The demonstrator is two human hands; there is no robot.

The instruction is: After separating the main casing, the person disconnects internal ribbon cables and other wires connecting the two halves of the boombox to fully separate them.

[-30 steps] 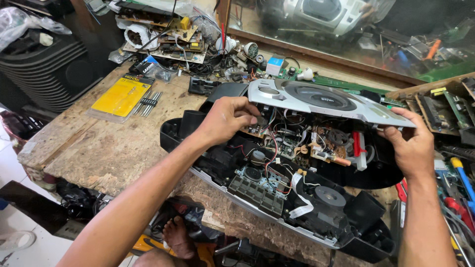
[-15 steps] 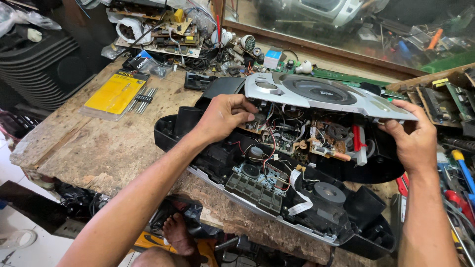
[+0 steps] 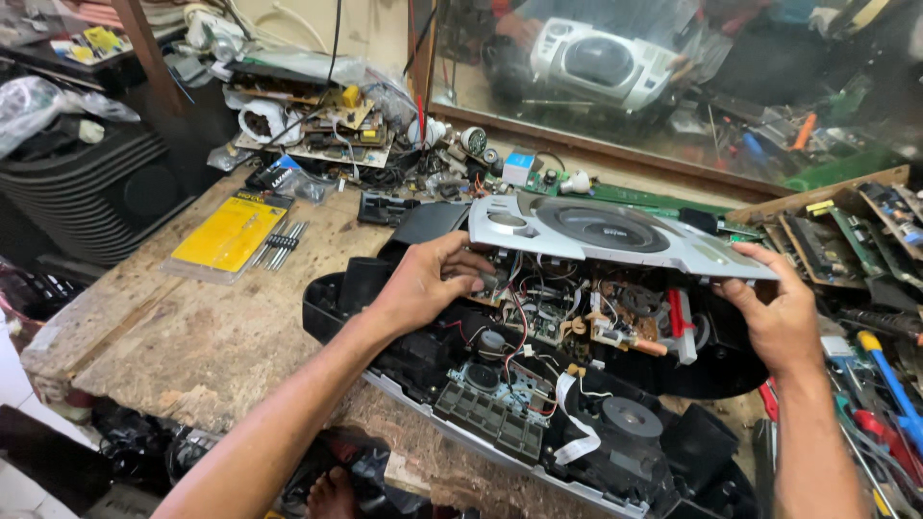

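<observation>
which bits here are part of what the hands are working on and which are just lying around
In hand:
- left hand
- right hand
- grey top panel
- black player shell

Lying about:
- yellow packet
- loose circuit boards
- blue-handled screwdriver

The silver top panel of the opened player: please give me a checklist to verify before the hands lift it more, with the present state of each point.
1. Left hand grips the left edge of the silver plastic top panel: ok.
2. Right hand holds the panel's right end: ok.
3. Red and white wires run from under the panel to the black plastic lower shell; slack: cannot tell.
4. White flat ribbon cable lies loose on the shell; connected or not: cannot tell.
5. Shell rests flat on the worn wooden workbench: ok.
</observation>
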